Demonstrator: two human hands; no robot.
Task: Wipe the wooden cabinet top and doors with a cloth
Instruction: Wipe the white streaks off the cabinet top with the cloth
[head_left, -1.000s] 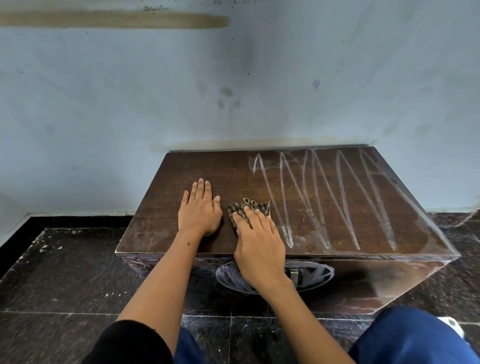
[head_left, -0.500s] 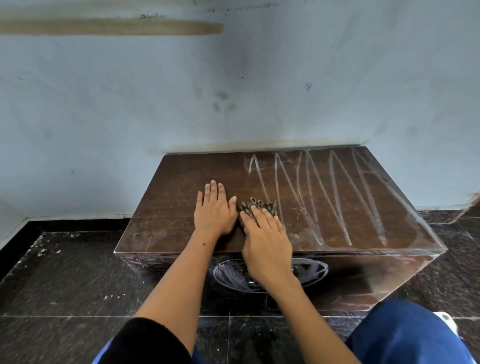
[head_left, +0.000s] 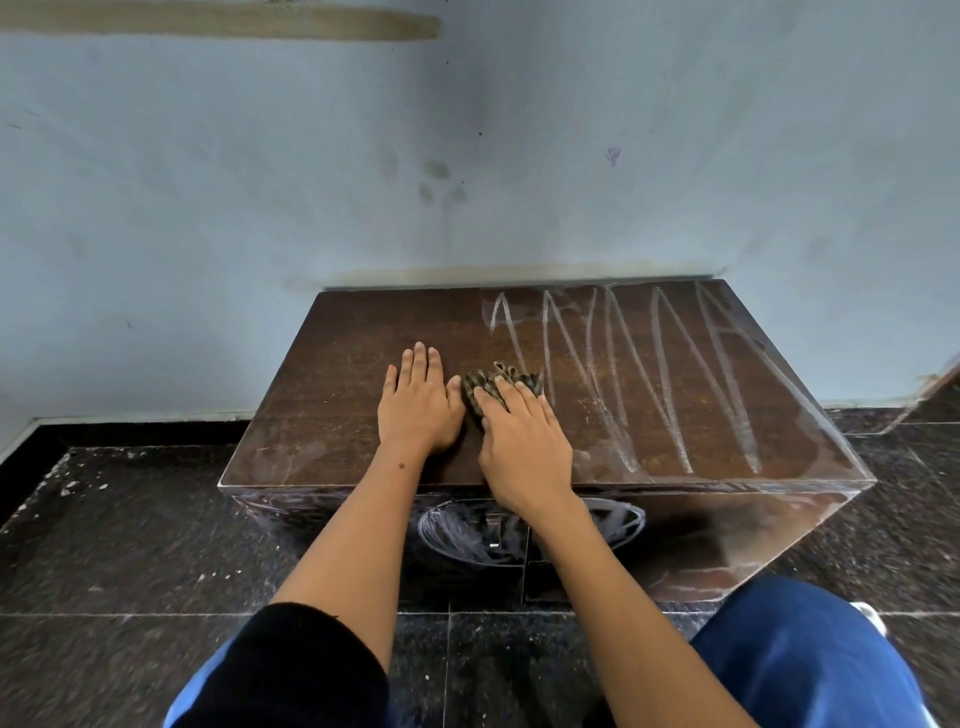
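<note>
**Cabinet top half wiped, chalky streaks left on the right**

A low wooden cabinet set against a pale blue wall is seen from above as its top is wiped. The right hand is laid flat on a crumpled striped cloth, fingers straight and pressing it down near the middle of the top; the cloth's bunched edge shows beyond the fingertips. The left hand is spread flat, palm down, on the bare wood just beside the cloth, holding nothing and apparently used as a brace.

The left half of the top is shown dark and free of marks, and is judged to be done. The right half is covered by white zigzag streaks that run from the back edge to the front, with the cloth lying at their left border. That half is judged to be still outstanding, so the top is taken to be about halfway cleaned.

On the front, white scribbled marks are seen around the metal handle on the doors, partly hidden by the forearms, and pale smears are seen toward the right. The doors are therefore judged not yet wiped. The dark tiled floor around the cabinet is speckled with white flecks. A blue-clad knee is visible at lower right.
</note>
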